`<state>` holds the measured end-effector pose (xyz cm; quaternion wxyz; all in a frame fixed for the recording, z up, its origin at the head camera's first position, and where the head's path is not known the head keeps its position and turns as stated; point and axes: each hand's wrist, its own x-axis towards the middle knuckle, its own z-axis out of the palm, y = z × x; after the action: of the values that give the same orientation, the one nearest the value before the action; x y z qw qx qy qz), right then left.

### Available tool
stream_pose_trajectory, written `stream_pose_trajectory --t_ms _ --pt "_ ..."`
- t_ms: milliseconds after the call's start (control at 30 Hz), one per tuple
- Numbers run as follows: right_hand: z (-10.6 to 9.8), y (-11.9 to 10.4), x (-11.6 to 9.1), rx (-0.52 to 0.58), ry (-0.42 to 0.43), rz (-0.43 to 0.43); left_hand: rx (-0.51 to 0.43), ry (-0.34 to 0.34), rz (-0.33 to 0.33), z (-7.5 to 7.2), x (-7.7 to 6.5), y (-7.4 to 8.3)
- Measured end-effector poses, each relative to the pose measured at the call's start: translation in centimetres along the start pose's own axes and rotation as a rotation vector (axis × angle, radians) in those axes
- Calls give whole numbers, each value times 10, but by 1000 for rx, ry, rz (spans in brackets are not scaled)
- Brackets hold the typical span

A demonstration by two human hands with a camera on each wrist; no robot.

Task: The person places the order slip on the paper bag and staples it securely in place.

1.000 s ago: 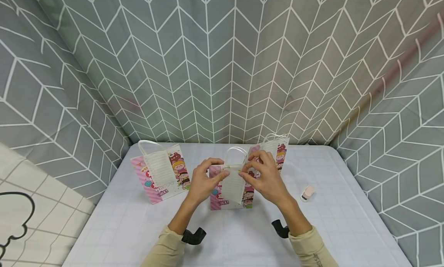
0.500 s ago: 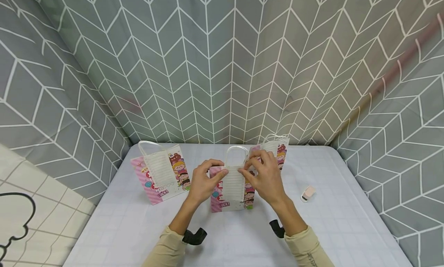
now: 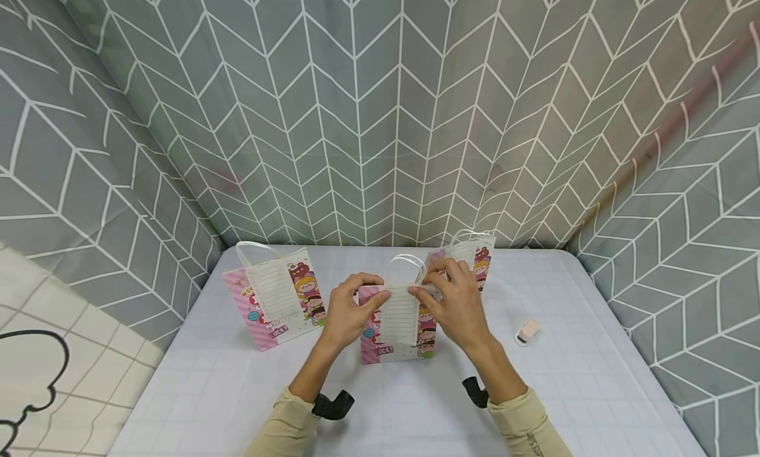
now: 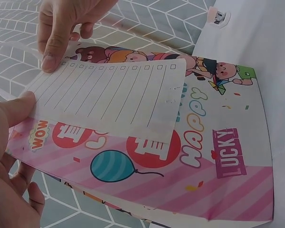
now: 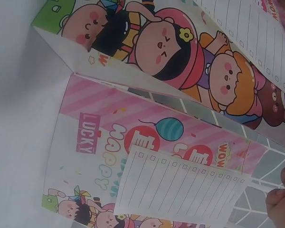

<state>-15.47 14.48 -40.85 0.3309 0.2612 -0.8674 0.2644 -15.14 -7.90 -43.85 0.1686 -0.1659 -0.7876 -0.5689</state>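
A pink-and-white paper gift bag with cartoon figures stands upright between my hands at mid-table. A lined white checklist sheet lies against its front, top edge at the bag's rim. My left hand pinches the sheet and rim at the left, thumb in front and fingers behind. My right hand pinches the same edge at the right, its thumb on the sheet in the left wrist view. White handles rise above the rim.
Another such bag with a sheet on its front stands at the left. A third bag is behind my right hand, also with a sheet. A small pale-pink object lies at the right. A patterned grey curtain hangs behind the table.
The sheet's lower part has swung left, from slanted to nearly straight on the bag. My right hand has shifted slightly, and the bag sits a little nearer. My left hand barely moves.
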Motion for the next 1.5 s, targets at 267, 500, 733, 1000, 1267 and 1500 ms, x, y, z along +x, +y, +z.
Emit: stream_pose_trajectory --t_ms 267,500,733,1000,1267,1500 --pt "-1 -1 1 5 -6 6 -9 -3 0 0 0 -1" --pt "-3 -3 0 9 -17 22 -11 -4 -4 0 0 0" --pt "-8 -1 -3 84 -55 72 -18 -10 -14 0 0 -1" --pt "-35 21 -18 195 -132 213 -7 -27 -20 -1 -1 -1" --pt "-55 48 -40 157 -199 350 -3 -36 -30 -3 0 -2" --pt "-69 75 -56 105 -291 433 -13 -49 -31 -4 0 -2"
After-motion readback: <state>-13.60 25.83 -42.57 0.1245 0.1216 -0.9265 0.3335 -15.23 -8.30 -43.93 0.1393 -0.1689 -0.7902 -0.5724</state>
